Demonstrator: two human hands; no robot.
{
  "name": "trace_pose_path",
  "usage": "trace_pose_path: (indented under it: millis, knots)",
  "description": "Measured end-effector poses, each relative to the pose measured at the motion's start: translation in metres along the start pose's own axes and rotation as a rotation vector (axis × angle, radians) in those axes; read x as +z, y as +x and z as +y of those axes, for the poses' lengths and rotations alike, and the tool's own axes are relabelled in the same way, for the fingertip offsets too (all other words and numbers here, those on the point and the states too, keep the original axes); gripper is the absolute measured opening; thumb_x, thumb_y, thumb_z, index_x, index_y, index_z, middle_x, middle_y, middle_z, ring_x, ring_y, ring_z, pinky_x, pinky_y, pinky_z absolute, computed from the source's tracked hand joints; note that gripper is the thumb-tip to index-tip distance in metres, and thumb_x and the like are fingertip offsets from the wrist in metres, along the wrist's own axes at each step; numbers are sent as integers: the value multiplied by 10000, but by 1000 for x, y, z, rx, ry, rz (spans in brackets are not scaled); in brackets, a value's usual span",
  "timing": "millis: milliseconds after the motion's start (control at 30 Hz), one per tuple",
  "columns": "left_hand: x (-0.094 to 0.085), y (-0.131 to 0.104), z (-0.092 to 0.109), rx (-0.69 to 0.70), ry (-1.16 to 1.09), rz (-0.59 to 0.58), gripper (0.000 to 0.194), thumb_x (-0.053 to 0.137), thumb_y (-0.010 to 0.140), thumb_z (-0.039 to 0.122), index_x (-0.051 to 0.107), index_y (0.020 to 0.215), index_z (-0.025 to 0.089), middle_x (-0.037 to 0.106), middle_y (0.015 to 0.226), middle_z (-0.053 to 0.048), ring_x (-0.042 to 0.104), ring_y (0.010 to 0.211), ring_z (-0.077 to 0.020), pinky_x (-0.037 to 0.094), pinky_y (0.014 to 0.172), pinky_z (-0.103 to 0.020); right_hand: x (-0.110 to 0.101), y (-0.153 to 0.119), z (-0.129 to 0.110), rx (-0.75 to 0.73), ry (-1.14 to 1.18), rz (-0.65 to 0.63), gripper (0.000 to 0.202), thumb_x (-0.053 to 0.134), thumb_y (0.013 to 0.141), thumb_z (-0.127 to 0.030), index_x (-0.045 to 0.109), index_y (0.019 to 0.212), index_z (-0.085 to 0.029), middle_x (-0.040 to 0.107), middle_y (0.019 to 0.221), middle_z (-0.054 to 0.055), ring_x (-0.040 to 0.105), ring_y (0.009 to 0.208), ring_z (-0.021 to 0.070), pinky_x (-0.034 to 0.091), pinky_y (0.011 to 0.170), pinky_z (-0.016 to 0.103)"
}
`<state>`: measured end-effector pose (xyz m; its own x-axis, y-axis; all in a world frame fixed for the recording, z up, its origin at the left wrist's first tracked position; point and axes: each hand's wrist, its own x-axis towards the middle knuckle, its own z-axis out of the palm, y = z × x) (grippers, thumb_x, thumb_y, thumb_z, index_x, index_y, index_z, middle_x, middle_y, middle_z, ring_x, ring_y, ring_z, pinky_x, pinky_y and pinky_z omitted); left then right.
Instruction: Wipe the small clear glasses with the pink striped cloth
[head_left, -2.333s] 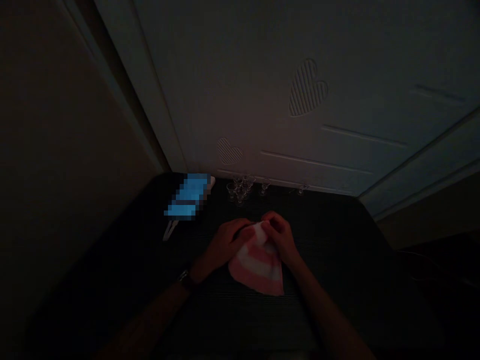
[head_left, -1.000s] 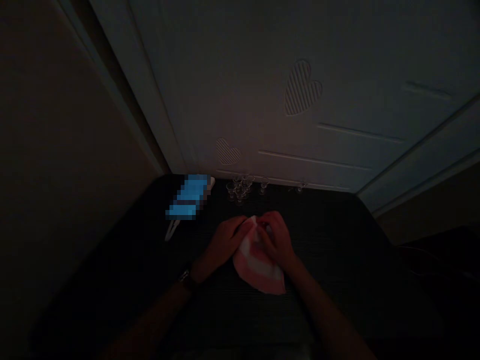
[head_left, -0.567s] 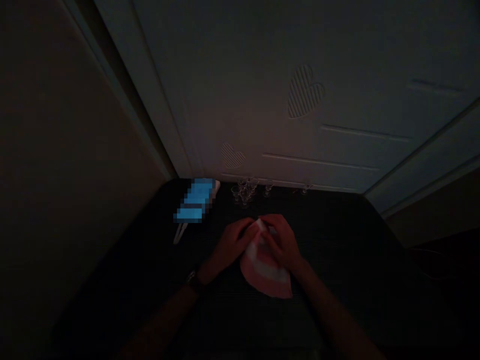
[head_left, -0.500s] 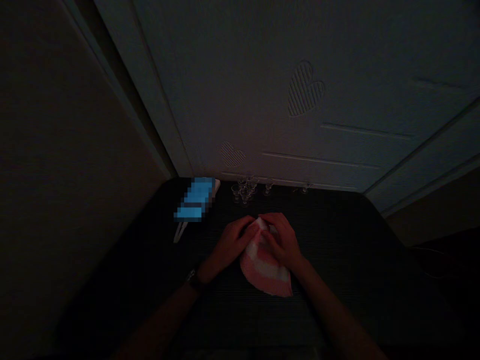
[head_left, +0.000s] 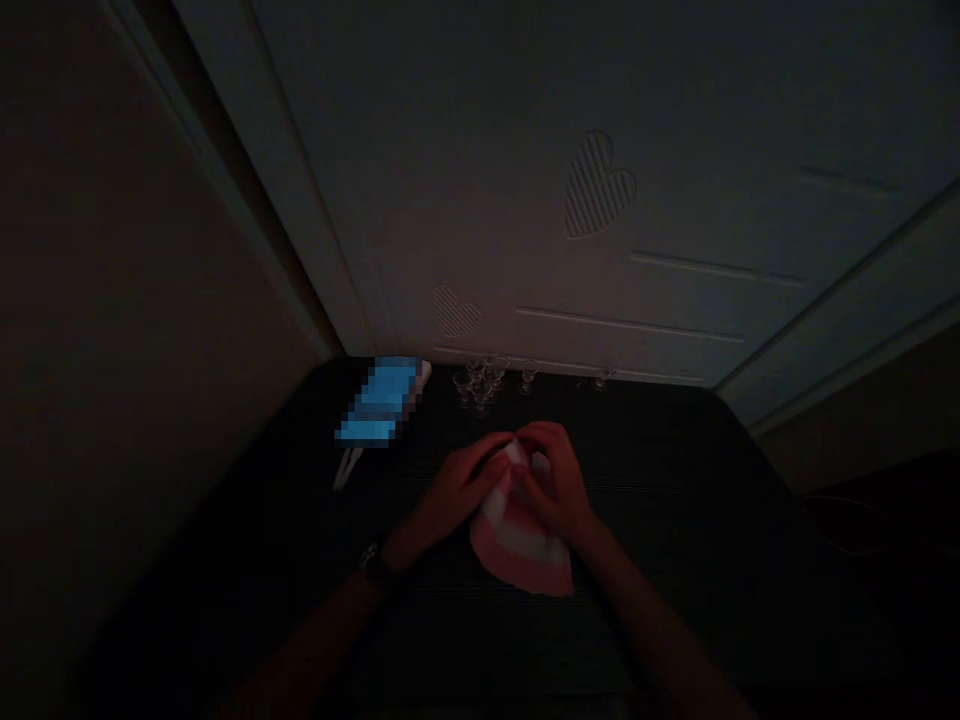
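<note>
A pink and white cloth (head_left: pixel 525 550) is bunched up between my two hands, its lower edge fanning out toward me. My left hand (head_left: pixel 463 486) grips its upper left part, with a watch on that wrist. On the right, my right hand (head_left: pixel 555 480) has its fingers closed on the top of the cloth. The fingertips of both hands nearly meet. Whether something is inside the cloth is hidden. Behind the hands, several small stemmed glasses (head_left: pixel 481 383) stand in a cluster, with one more glass (head_left: pixel 528 378) just right of them.
The dark table (head_left: pixel 675 560) reaches a pale panel with raised hearts (head_left: pixel 600 188). A lit, pixelated screen (head_left: pixel 381 400) with a white strap lies at the back left. Another small glass object (head_left: pixel 601 381) is near the panel.
The whole view has shifted slightly, so things appear a little further left. Both hands keep hold of the cloth, with only a slight change in the fingers.
</note>
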<state>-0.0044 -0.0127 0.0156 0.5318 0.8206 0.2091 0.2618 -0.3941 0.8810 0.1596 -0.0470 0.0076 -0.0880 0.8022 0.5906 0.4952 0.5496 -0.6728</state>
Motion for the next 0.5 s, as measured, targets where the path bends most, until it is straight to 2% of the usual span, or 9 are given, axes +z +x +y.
trace_pose_path:
  millis: [267, 500]
  knots:
    - [-2, 1, 6, -8, -7, 21, 314, 396, 877, 342, 524, 1129, 205, 604, 1102, -46, 558, 990, -186, 426, 871, -303, 2, -1, 1, 13, -47, -18, 240, 475, 823, -244, 473, 1061, -216, 490, 1037, 80, 475, 975, 206, 411, 836, 373]
    - [3, -1, -3, -5, 64, 15, 298, 432, 866, 347, 516, 1123, 222, 599, 1116, -36, 556, 1005, -186, 412, 882, -292, 0, 0, 4, 99, -129, -53, 167, 411, 863, -247, 508, 991, -199, 538, 901, 56, 499, 853, 185, 391, 787, 339]
